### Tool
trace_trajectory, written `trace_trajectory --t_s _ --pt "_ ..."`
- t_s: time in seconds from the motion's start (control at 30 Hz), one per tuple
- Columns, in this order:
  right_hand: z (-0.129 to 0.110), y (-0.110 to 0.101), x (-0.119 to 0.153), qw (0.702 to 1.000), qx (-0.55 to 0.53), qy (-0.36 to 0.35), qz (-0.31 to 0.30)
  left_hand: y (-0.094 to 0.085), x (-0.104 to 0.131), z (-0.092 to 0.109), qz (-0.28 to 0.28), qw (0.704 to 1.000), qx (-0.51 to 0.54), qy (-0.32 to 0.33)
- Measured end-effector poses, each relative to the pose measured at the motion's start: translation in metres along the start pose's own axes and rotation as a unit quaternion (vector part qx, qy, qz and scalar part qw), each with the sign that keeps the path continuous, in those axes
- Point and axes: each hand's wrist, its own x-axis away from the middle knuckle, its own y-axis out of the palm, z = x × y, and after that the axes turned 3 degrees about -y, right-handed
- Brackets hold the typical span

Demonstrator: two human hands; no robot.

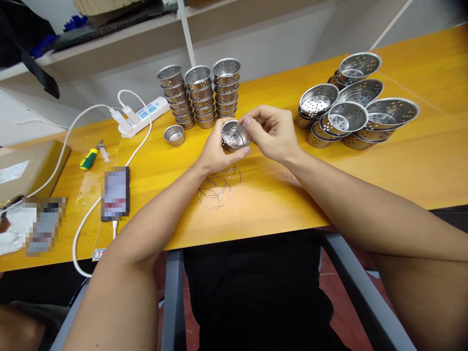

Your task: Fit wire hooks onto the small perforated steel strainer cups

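Note:
My left hand [216, 152] is wrapped round a small perforated metal cup [234, 141], its open mouth facing up. At the cup's right rim, the thumb and forefinger of my right hand [272, 131] are pinched together. Whatever lies between those fingertips is too small to make out. Thin wire loops [218, 192] lie on the table just below the cup, partly behind my left hand. To the left a single small perforated cup [174, 136] stands upright by itself.
Three tall stacks of perforated cups [199, 92] stand at the back. Wider perforated cups [341, 119] are grouped in stacks on the right. On the left are a power strip [148, 117] with white cables, a phone [115, 194], a screwdriver [88, 159] and a cardboard box [34, 170].

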Motion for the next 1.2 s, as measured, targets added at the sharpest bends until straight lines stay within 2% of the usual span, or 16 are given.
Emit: trace_trajectory --t_s 0.1,0.23,0.47,0.73,0.9,1.2 --pt "-0.003 -0.009 -0.003 0.997 -0.058 0.010 -0.058 -0.001 -0.001 -0.007 -0.009 1.000 0.025 -0.010" --pt "0.000 -0.017 -0.007 0.991 -0.058 0.023 -0.119 -0.003 -0.002 -0.011 -0.034 0.998 0.050 -0.004" --pt "0.008 -0.013 -0.008 0.990 -0.100 0.024 -0.101 -0.001 -0.001 -0.006 -0.057 0.997 0.052 -0.003" --pt "0.012 -0.018 -0.009 0.974 -0.179 0.036 -0.132 -0.004 -0.003 -0.005 -0.067 0.995 0.073 0.026" --pt "0.009 -0.018 -0.008 0.976 -0.165 0.037 -0.133 -0.006 -0.004 -0.004 -0.053 0.995 0.060 0.054" --pt "0.006 -0.017 -0.009 0.980 -0.142 0.034 -0.135 -0.007 -0.005 -0.004 -0.055 0.995 0.055 0.054"
